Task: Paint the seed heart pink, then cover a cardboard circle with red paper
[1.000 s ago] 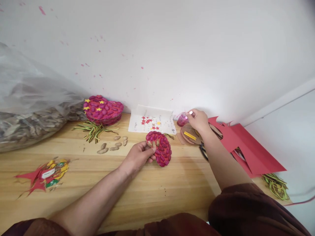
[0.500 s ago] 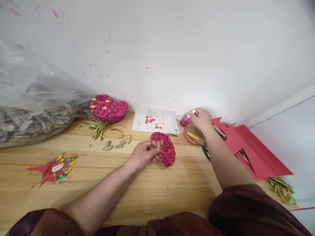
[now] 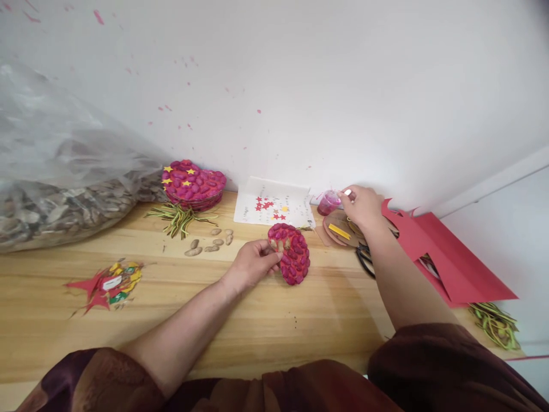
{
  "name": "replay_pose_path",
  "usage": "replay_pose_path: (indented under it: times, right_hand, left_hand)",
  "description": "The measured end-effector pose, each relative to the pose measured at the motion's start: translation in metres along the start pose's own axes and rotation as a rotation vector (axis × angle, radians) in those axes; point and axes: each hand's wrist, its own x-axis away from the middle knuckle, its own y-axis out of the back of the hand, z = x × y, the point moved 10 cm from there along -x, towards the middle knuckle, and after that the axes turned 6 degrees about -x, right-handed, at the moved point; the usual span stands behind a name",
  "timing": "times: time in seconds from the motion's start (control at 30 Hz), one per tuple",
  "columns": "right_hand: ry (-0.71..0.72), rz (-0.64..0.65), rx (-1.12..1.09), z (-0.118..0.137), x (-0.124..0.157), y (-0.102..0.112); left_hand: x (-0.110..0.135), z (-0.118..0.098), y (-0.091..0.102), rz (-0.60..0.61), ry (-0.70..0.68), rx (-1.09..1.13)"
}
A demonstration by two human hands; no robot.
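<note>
My left hand point(image 3: 254, 262) pinches the left edge of a heart-shaped piece point(image 3: 291, 253) covered in magenta-painted shells, which lies on the wooden table point(image 3: 266, 320). My right hand point(image 3: 363, 206) reaches to the back of the table and grips a thin white-tipped tool that dips into a small pink cup point(image 3: 329, 202) by the wall. Brown cardboard discs with a yellow strip point(image 3: 341, 230) lie just under that hand.
A finished stack of magenta hearts with yellow stars point(image 3: 193, 183) stands at the back left, above green strips point(image 3: 180, 217) and loose peanut shells point(image 3: 209, 242). A plastic bag of shells point(image 3: 55, 189) fills the far left. Star sticker sheet point(image 3: 274, 209), red paper point(image 3: 446, 263), scissors point(image 3: 365, 258), scrap pile point(image 3: 112, 284).
The view has shifted slightly; both hands keep their holds, with the right hand staying at the pink cup and the left on the heart piece.
</note>
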Motion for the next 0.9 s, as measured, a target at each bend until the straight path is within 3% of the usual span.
replay_pose_path:
  times: [0.2,0.33,0.4,0.5,0.63,0.77,0.9]
  right_hand:
    - [0.019,-0.057,0.004,0.003,0.006,0.01]
    - [0.002,-0.256,-0.332,0.008,0.031,0.042]
    - [-0.023,-0.291,-0.552,0.013,0.051,0.049]
    - [-0.037,-0.228,-0.851,0.031,0.082,0.046]
    - [-0.006,-0.118,-1.033,0.064,0.118,0.039]
    - [0.067,-0.054,-0.99,0.09,0.143,0.037]
    - [0.228,-0.113,-0.893,0.108,0.158,0.045]
  left_hand:
    - [-0.002,0.002,0.001,0.0,-0.001,0.0]
    - [-0.002,0.002,0.0,0.007,0.012,0.012]
    - [-0.002,0.001,-0.001,0.012,0.015,0.011]
    - [-0.002,0.001,0.0,0.007,0.024,0.014]
    - [0.0,0.0,-0.001,0.005,0.022,0.034]
    - [0.002,-0.004,0.0,0.004,-0.017,0.013]
    - [0.005,-0.008,0.0,-0.002,-0.043,0.01]
